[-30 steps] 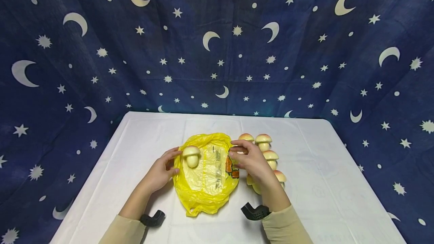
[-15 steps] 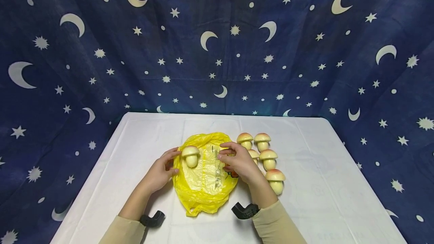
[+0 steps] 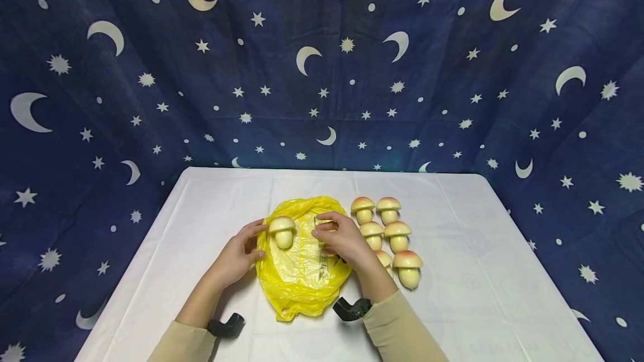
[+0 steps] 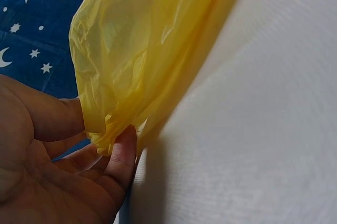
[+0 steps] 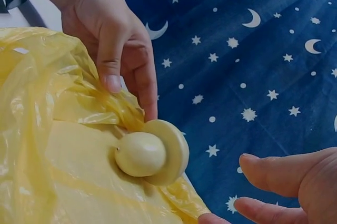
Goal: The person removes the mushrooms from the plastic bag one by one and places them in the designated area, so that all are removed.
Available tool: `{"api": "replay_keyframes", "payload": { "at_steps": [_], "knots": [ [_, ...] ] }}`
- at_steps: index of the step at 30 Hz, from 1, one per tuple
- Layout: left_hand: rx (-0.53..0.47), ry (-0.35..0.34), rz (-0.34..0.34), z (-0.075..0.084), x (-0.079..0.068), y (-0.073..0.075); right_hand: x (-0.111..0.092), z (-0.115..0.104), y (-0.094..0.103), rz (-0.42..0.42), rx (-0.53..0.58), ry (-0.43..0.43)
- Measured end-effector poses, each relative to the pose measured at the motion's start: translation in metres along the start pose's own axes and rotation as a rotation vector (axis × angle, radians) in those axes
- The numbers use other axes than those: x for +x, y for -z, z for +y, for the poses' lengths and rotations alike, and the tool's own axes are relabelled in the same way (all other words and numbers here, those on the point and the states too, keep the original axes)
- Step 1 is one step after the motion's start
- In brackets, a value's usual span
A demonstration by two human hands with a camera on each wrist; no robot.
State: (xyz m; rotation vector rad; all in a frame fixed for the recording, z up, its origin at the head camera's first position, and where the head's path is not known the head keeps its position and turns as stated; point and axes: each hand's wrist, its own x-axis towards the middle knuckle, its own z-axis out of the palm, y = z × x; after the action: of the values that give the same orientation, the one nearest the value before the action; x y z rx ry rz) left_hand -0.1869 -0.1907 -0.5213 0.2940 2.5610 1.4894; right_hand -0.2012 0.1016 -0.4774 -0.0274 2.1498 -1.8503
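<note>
A yellow plastic bag [image 3: 298, 296] lies spread on the table, its edge bunched up into a ring. On the bag's bottom, toward the left, rests one toy mushroom [image 3: 283, 233] with a pale stem and cap. My left hand [image 3: 239, 253] holds the bag's left edge; in the left wrist view its thumb and fingers [image 4: 122, 155] pinch the crumpled plastic. Over the right part of the bag hovers my right hand [image 3: 346, 241], fingers spread and holding nothing. The right wrist view shows its fingertips apart from the mushroom [image 5: 141, 154].
Right of the bag, several toy mushrooms [image 3: 398, 236] with reddish caps stand in two columns on the white tablecloth [image 3: 473, 272]. My right forearm partly covers the nearest left one [image 3: 383, 258]. A dark blue star-and-moon cloth [image 3: 322, 32] hangs behind the table.
My right hand has moved left from the bag's right edge to over its inside, uncovering more of the mushrooms on the right. The left hand and the mushroom in the bag stay put.
</note>
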Motion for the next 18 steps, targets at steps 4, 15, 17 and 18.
{"api": "replay_keyframes", "payload": {
  "at_steps": [4, 15, 17, 18],
  "knots": [
    [-0.005, -0.004, -0.001, -0.001, 0.000, 0.000, 0.002, -0.002, -0.004, -0.008, 0.002, -0.007],
    [-0.009, -0.004, -0.001, -0.001, 0.001, 0.000, 0.013, 0.001, -0.015, -0.045, 0.026, -0.028],
    [-0.011, -0.005, -0.001, -0.001, 0.001, 0.000, 0.016, 0.002, -0.017, -0.049, 0.023, -0.022],
    [-0.011, -0.006, -0.002, -0.001, 0.001, 0.000, 0.017, 0.002, -0.019, -0.049, 0.026, -0.022]
  ]
}}
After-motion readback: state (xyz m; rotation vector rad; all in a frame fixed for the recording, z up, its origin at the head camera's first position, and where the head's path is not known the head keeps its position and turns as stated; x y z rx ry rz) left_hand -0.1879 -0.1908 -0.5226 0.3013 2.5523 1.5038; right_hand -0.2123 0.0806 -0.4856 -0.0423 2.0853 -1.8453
